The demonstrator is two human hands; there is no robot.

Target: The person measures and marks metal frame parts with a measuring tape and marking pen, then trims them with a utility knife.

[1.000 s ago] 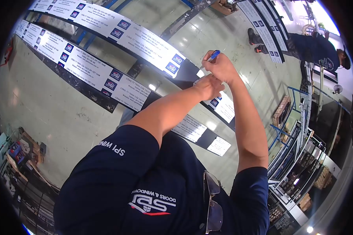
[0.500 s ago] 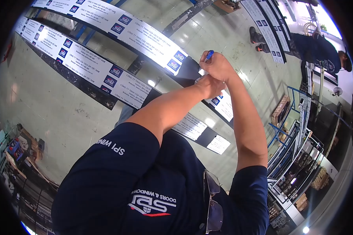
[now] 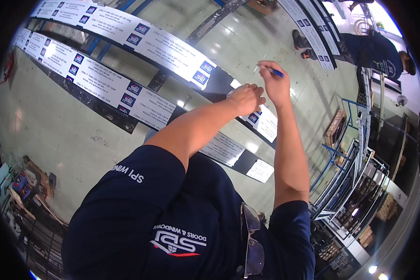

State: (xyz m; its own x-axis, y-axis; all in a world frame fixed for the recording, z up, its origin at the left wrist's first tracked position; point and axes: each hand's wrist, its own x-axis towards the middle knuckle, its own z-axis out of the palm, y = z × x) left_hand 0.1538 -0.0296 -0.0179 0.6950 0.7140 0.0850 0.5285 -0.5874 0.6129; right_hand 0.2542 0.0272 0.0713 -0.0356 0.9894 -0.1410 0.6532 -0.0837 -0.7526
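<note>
My right hand [image 3: 277,84] is raised just right of the nearer hand, closed around a blue pen [image 3: 276,72]. My left hand [image 3: 247,99] lies over a long dark profile bar [image 3: 221,84], its fingers bent over the bar; the fingertips' underside is hidden. A white band shows at the left wrist. Printed white protective film with blue logos [image 3: 172,53] covers the bar left of the hand, and more film [image 3: 262,123] continues to its right. A bare dark stretch lies between them.
A second film-covered bar [image 3: 107,84] runs alongside, nearer my body. At the upper right, a person in dark clothes [image 3: 371,53] stands by other film-covered bars [image 3: 308,32]. Metal racks [image 3: 345,182] stand on the right. Tools and clutter [image 3: 30,182] sit at the lower left.
My right hand has lifted away from my left hand, up and to the right, with the pen turning from upright to slanted. My left hand stays over the bar.
</note>
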